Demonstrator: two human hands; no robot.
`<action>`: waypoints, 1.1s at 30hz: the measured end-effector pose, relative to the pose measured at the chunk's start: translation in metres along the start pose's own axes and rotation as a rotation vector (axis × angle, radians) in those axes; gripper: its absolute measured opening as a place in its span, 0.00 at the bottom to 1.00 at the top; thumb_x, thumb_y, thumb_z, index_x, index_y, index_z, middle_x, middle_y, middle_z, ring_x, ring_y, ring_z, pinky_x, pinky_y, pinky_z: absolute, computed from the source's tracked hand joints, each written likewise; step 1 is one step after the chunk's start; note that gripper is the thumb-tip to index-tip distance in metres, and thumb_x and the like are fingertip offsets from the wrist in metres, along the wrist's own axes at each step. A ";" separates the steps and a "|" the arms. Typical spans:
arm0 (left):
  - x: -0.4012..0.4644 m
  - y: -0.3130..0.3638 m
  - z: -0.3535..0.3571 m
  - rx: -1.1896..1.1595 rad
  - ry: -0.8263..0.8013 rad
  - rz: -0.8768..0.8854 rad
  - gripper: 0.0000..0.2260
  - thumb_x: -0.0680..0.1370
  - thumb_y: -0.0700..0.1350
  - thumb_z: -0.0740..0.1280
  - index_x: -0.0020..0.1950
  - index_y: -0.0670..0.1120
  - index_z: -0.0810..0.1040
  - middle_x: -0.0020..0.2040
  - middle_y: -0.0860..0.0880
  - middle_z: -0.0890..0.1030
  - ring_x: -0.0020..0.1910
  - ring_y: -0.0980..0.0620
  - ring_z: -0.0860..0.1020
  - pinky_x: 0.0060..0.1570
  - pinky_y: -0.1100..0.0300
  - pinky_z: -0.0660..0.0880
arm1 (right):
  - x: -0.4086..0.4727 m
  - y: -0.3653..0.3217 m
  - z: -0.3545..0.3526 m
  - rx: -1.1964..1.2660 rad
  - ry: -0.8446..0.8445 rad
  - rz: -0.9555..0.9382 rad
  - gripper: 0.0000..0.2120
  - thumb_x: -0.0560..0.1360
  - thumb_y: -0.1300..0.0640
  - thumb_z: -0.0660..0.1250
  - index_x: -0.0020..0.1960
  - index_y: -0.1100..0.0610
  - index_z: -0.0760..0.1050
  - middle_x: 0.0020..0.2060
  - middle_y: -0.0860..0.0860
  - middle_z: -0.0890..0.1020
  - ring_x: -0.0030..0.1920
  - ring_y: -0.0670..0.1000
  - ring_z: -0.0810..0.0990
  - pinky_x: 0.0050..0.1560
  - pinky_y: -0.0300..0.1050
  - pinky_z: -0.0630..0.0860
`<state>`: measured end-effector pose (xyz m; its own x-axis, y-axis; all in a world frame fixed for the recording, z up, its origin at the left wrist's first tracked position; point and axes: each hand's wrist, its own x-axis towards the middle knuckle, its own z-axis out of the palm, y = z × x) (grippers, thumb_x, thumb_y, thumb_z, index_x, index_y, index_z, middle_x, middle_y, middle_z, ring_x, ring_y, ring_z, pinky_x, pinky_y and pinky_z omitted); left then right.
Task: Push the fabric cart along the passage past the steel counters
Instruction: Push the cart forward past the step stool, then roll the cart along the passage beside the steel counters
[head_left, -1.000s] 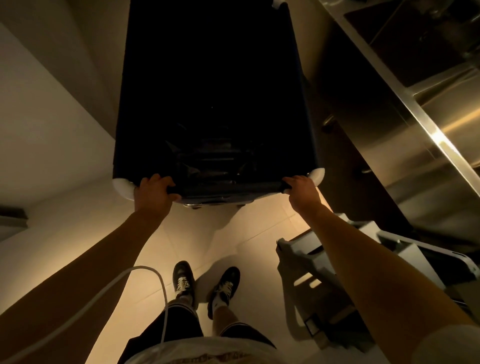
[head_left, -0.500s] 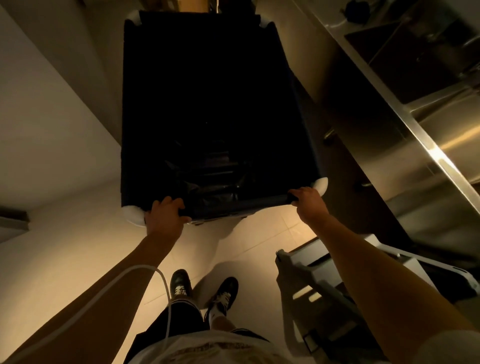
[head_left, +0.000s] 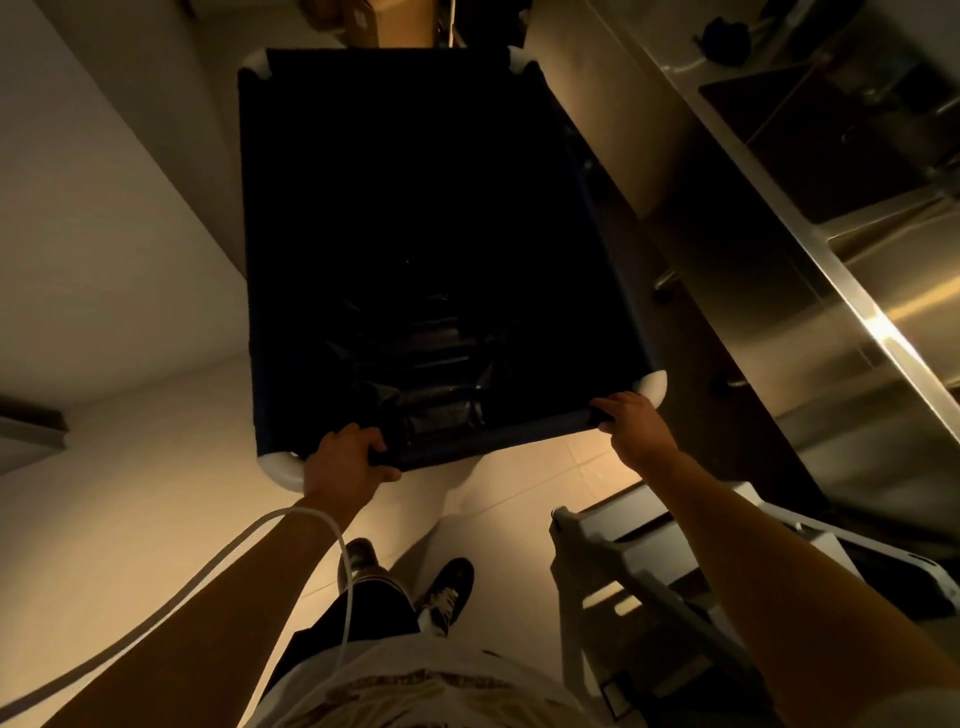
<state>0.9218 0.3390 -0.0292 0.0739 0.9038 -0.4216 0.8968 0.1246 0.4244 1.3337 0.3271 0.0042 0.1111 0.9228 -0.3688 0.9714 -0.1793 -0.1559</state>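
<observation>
The fabric cart (head_left: 415, 208) is a deep black cloth bin with white rounded corner pieces, standing straight ahead of me in the passage. Something dark and shiny like a plastic bag (head_left: 431, 374) lies in its bottom. My left hand (head_left: 345, 462) grips the near rim beside the left white corner. At the right end of that rim, beside the other white corner, my right hand (head_left: 631, 426) is closed around the bar. A steel counter (head_left: 852, 291) with a sink basin runs along the right side, close to the cart's right edge.
A pale wall (head_left: 78, 208) borders the passage on the left. A grey plastic cart or step frame (head_left: 649, 561) stands at my right leg. A white cable (head_left: 291, 535) loops over my left arm. Cardboard boxes (head_left: 384, 23) stand beyond the cart. The floor is light tile.
The cart has rolled forward along the passage, its far white corners now in sight. Both hands kept their grip on the near rim, and my feet stepped ahead.
</observation>
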 end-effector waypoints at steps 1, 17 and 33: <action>-0.001 0.001 0.000 0.005 0.021 -0.001 0.17 0.67 0.57 0.78 0.50 0.54 0.79 0.52 0.50 0.79 0.52 0.45 0.78 0.47 0.49 0.78 | 0.002 0.000 0.000 0.001 0.004 -0.003 0.22 0.81 0.61 0.66 0.74 0.53 0.72 0.71 0.53 0.75 0.75 0.56 0.68 0.79 0.56 0.63; 0.067 0.009 -0.029 0.045 0.130 0.010 0.16 0.71 0.55 0.76 0.55 0.52 0.79 0.54 0.48 0.78 0.56 0.43 0.76 0.50 0.47 0.78 | 0.087 -0.014 -0.024 0.031 0.005 -0.053 0.21 0.81 0.61 0.66 0.73 0.54 0.73 0.69 0.55 0.77 0.72 0.57 0.72 0.76 0.53 0.67; 0.232 0.037 -0.110 0.041 0.136 -0.090 0.18 0.71 0.54 0.76 0.56 0.50 0.79 0.55 0.46 0.78 0.57 0.41 0.75 0.52 0.45 0.77 | 0.282 -0.058 -0.096 0.032 -0.005 -0.101 0.19 0.80 0.61 0.67 0.71 0.55 0.75 0.66 0.56 0.79 0.69 0.58 0.76 0.74 0.53 0.71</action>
<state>0.9239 0.5980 -0.0228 -0.0650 0.9372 -0.3427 0.9142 0.1936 0.3559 1.3289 0.6307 -0.0025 0.0122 0.9352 -0.3540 0.9704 -0.0964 -0.2214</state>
